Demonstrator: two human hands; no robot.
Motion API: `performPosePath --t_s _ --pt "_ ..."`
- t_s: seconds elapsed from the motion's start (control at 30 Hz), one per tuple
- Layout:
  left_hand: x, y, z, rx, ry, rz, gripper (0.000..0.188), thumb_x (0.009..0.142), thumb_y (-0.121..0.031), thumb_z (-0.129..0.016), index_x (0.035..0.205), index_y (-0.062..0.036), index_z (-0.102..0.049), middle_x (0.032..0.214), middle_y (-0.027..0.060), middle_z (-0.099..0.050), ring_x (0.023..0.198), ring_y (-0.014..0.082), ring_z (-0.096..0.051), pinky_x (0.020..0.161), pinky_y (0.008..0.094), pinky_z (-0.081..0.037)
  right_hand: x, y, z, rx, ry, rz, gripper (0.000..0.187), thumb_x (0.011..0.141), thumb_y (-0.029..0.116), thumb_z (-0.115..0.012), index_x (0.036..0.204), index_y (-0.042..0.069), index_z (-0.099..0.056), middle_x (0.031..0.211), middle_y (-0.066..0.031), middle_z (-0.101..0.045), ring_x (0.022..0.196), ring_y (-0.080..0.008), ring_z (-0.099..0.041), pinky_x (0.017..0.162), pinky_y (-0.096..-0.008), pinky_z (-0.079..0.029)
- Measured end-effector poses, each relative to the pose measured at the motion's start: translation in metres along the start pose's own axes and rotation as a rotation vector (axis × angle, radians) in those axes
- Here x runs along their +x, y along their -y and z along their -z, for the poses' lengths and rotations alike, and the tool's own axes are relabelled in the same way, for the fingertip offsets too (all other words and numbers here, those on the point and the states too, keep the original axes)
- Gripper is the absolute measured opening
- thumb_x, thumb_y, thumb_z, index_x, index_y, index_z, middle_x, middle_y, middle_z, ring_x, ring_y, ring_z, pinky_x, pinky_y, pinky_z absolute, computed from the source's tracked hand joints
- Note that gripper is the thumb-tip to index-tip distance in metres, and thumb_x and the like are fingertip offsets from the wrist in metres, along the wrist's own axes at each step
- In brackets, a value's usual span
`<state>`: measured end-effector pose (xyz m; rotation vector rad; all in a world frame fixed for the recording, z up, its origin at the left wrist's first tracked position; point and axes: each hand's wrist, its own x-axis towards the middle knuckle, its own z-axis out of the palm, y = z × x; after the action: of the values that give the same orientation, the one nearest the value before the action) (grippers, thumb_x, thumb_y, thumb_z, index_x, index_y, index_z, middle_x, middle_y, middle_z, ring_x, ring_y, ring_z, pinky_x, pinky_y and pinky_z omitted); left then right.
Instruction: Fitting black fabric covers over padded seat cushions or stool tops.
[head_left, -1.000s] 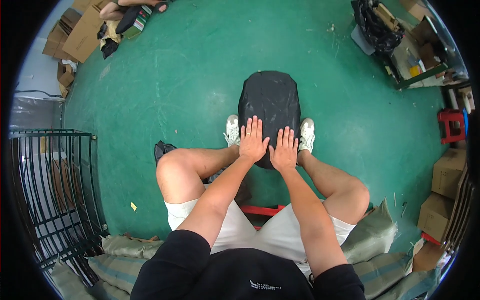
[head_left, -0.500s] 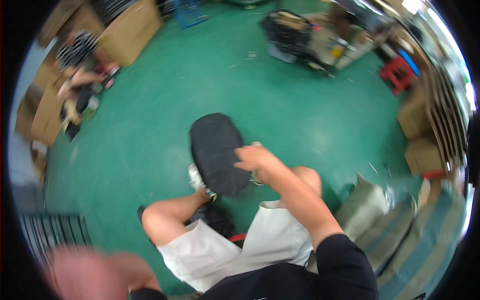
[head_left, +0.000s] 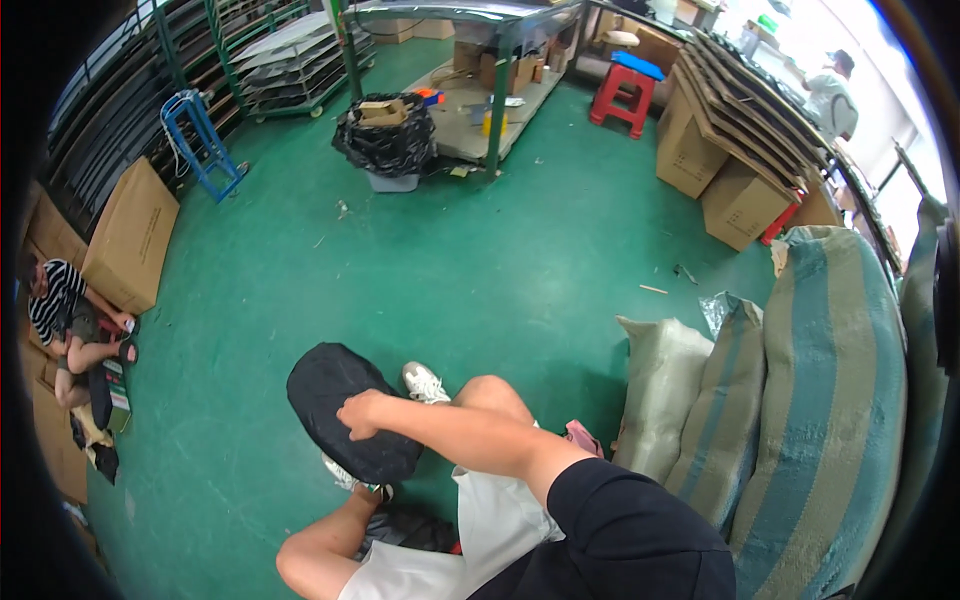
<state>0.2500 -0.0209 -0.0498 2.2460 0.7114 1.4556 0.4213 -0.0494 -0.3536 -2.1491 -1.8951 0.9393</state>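
A black, oval, cloth-like bundle [head_left: 335, 400] with a slightly creased top stands between my feet, tilted to the left; its exact kind I cannot tell. My right hand [head_left: 362, 412] reaches across from the right, its fingers curled and closed on the bundle's upper side. What the fingertips pinch there is partly hidden by the hand. No part of my left hand shows. Next to the bundle are my white shoes, the right one [head_left: 425, 383] beyond its right side and the left one [head_left: 345, 474] partly covered by its lower edge.
Stuffed woven sacks [head_left: 815, 400] stand close at my right. Flattened cardboard [head_left: 750, 110] lies over boxes beyond them, near a red stool [head_left: 622, 95]. Ahead are a black-lined bin [head_left: 385, 140] and a blue trolley [head_left: 205, 150]. A seated person [head_left: 70, 320] works at far left.
My view has swung to the right and up, so the room has shifted left. My left hand, blurred at lower left before, has left the view. My right hand stays on the black bundle.
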Motion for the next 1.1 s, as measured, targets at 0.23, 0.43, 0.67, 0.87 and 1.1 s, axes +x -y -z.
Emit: performPosePath --t_s 0.23,0.43,0.67,0.87,1.1 --pt "-0.008 0.008 0.026 0.166 -0.07 0.145 0.027 0.089 -0.024 -0.066 0.101 -0.0006 -0.058 0.105 0.0149 -0.06 0.095 0.0255 -0.057 0.084 0.038 -0.047 -0.005 0.002 0.009 0.018 -0.015 0.003 0.037 0.076 0.025 -0.064 0.104 0.002 -0.071 0.108 -0.0189 -0.068 0.102 -0.0325 -0.066 0.083 -0.0439 -0.053" --pt "-0.039 0.028 0.062 0.32 -0.135 0.286 0.03 0.09 -0.025 -0.066 0.104 0.0004 -0.057 0.103 0.0159 -0.059 0.093 0.0263 -0.056 0.083 0.039 -0.047 0.0 -0.005 0.008 0.012 -0.021 0.004 0.038 0.076 0.026 -0.064 0.104 0.001 -0.071 0.108 -0.0188 -0.068 0.102 -0.0327 -0.065 0.084 -0.044 -0.053" --pt "-0.114 0.087 0.096 0.435 -0.187 0.474 0.034 0.09 -0.026 -0.066 0.107 0.0017 -0.055 0.101 0.0169 -0.058 0.09 0.0273 -0.056 0.081 0.0401 -0.047 -0.004 0.004 0.009 0.048 -0.048 0.023 0.038 0.073 0.025 -0.065 0.101 0.0 -0.071 0.106 -0.0185 -0.069 0.101 -0.0323 -0.066 0.084 -0.0438 -0.053" --pt "-0.265 0.29 0.177 0.58 -0.197 0.611 0.038 0.091 -0.027 -0.067 0.109 0.0027 -0.054 0.099 0.0179 -0.057 0.088 0.0282 -0.056 0.08 0.0411 -0.048 -0.005 0.015 0.014 0.024 0.033 0.046 0.05 0.077 0.029 -0.067 0.117 0.0 -0.06 0.112 -0.0187 -0.066 0.106 -0.034 -0.063 0.087 -0.0448 -0.052" --pt "-0.444 0.441 0.161 -0.075 0.086 0.944 0.022 0.088 -0.02 -0.068 0.087 0.0012 -0.065 0.085 0.0183 -0.067 0.074 0.0305 -0.059 0.07 0.0421 -0.05 -0.02 -0.013 0.013 -0.016 0.11 -0.07 0.049 0.08 0.03 -0.067 0.118 0.0 -0.059 0.111 -0.0184 -0.066 0.107 -0.0337 -0.063 0.087 -0.0454 -0.051"
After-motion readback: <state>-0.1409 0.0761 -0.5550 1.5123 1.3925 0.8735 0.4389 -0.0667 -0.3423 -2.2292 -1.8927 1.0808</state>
